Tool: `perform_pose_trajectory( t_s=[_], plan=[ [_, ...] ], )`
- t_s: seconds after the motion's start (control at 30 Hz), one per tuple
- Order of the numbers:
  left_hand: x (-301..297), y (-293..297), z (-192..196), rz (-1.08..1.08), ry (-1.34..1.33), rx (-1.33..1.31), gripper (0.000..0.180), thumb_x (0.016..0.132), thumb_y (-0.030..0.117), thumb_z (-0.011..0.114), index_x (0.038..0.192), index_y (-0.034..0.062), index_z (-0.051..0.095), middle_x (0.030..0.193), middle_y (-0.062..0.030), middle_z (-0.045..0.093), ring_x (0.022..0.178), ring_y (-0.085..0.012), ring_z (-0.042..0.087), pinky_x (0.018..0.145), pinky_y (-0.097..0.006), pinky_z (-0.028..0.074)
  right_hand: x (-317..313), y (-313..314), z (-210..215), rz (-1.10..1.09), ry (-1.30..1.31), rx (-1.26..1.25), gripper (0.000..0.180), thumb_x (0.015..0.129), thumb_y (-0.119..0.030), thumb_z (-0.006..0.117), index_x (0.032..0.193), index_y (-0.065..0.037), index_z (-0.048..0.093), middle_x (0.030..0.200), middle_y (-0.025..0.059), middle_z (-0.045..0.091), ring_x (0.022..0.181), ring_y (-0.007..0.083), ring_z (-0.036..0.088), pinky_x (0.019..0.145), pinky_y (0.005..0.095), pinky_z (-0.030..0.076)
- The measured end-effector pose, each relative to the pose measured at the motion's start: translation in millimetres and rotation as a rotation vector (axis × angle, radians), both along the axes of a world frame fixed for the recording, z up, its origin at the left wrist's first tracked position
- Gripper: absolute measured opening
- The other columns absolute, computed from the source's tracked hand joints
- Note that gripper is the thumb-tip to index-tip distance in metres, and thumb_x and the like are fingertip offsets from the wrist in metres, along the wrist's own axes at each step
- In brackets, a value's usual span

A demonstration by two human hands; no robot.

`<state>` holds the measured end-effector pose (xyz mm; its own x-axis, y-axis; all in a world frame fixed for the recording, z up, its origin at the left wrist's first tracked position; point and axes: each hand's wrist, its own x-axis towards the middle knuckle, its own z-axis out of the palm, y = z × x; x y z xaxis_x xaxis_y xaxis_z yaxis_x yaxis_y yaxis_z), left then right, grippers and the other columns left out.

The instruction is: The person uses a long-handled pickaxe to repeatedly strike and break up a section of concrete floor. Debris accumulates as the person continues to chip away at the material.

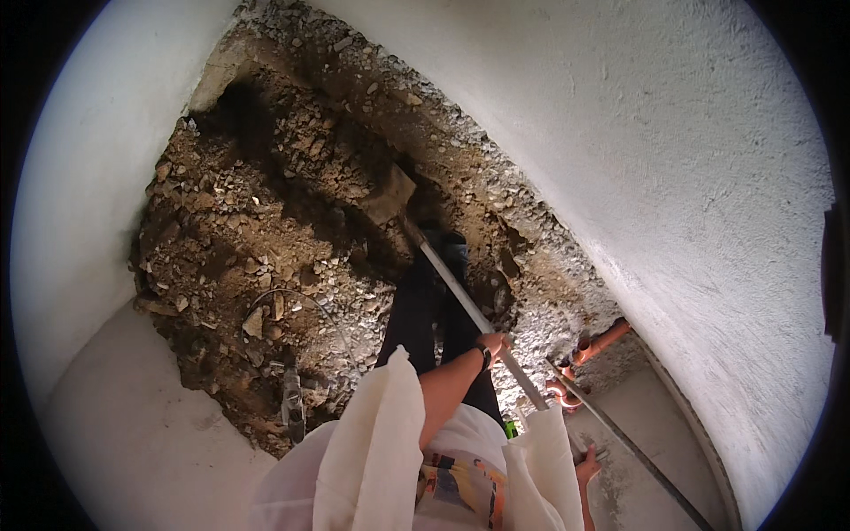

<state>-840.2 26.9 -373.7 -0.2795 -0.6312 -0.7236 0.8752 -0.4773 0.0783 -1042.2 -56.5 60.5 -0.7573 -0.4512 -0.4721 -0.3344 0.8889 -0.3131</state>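
Observation:
A long-handled shovel (460,296) slants across the pit, its blade (390,196) low against the brown soil and rubble near my feet. My left hand (493,343), with a dark band on the wrist, is wrapped round the middle of the shaft. Farther back, at the lower right, my right hand (588,465) closes on the top end of the handle. Hanging white cloth (542,465) hides part of the shaft between the two hands. Loose stones and earth (266,221) lie to the left of the blade.
White walls (691,159) rise on the right and left. Orange pipes (604,343) and a long thin bar (633,447) lie at the right. A clear plastic bottle (293,403) and a thin bent wire (305,299) rest on the rubble at the left.

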Motion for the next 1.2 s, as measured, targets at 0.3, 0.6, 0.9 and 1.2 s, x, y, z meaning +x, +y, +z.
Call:
perform_pose_trajectory(
  t_s=[0.3, 0.6, 0.9, 1.2],
  plan=[
    [8, -9, 31, 0.092, -0.417, -0.171, 0.006, 0.088, 0.011, 0.054, 0.091, 0.0125, 0.059, 0.091, -0.0047, 0.055, 0.077, -0.0191, 0.048, 0.067, -0.048, 0.042, -38, -38, -12, -0.006, -0.006, -0.107, 0.045, 0.086, -0.035, 0.07, 0.081, -0.001, 0.041, 0.06, 0.008, 0.045, 0.038, 0.0172, 0.038, 0.031, 0.0316, 0.03],
    [8, -3, 41, 0.27, -0.078, 0.088, 0.005, 0.085, 0.009, 0.055, 0.08, 0.0075, 0.056, 0.086, -0.0069, 0.057, 0.078, -0.0215, 0.057, 0.071, -0.042, 0.048, -10, -18, -11, 0.054, 0.021, -0.149, 0.048, 0.084, -0.036, 0.072, 0.073, -0.001, 0.042, 0.056, 0.0069, 0.044, 0.038, 0.0164, 0.039, 0.031, 0.0306, 0.03],
    [45, -46, 79, 0.04, 0.146, 0.53, 0.008, 0.097, 0.013, 0.05, 0.097, 0.0054, 0.049, 0.082, -0.0096, 0.051, 0.074, -0.0266, 0.055, 0.073, -0.047, 0.049, -37, -9, 1, 0.111, -0.016, -0.177, 0.046, 0.083, -0.036, 0.072, 0.069, -0.001, 0.045, 0.055, 0.0052, 0.045, 0.038, 0.015, 0.04, 0.031, 0.0305, 0.031],
    [41, -72, 112, 0.25, 0.067, 0.226, 0.012, 0.095, 0.01, 0.048, 0.086, 0.0045, 0.05, 0.083, -0.0103, 0.054, 0.079, -0.0236, 0.054, 0.08, -0.042, 0.048, -42, -66, 29, 0.19, -0.121, -0.194, 0.04, 0.083, -0.03, 0.073, 0.086, -0.002, 0.045, 0.067, 0.0067, 0.049, 0.044, 0.0139, 0.043, 0.032, 0.0299, 0.032]
  ],
)
